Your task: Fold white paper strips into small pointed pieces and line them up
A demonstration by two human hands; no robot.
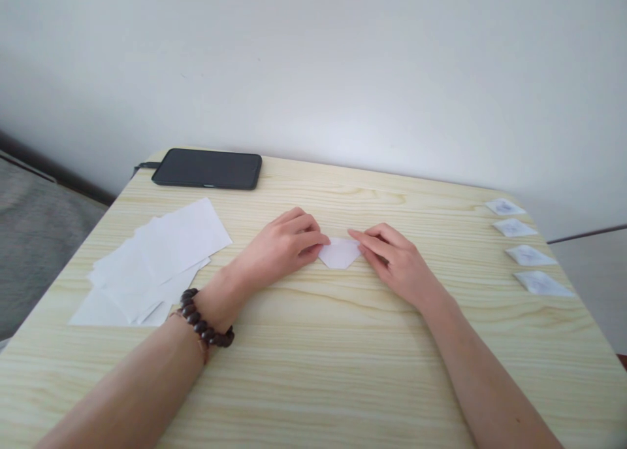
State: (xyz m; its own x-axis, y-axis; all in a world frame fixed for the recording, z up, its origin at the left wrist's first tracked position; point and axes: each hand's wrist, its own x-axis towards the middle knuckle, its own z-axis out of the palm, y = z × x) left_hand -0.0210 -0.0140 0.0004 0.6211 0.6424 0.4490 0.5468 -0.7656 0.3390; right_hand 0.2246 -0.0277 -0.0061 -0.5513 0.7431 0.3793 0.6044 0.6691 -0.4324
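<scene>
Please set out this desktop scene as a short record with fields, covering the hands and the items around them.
Left hand: fingers at the left end of a small folded paper; left hand, folded paper
Right hand: right hand has fingertips at its right end
Left side: loose white sheets, overlapping
Far left: dark phone, lying flat, with a cable
Right edge: four folded pieces, in a row
Left wrist: dark beaded bracelet
Surface: pale wood-grain table

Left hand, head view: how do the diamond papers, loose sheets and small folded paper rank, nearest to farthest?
1. Small folded paper, touching the left hand.
2. Loose sheets, left of that hand.
3. Diamond papers, rightmost, beyond the right hand.
</scene>
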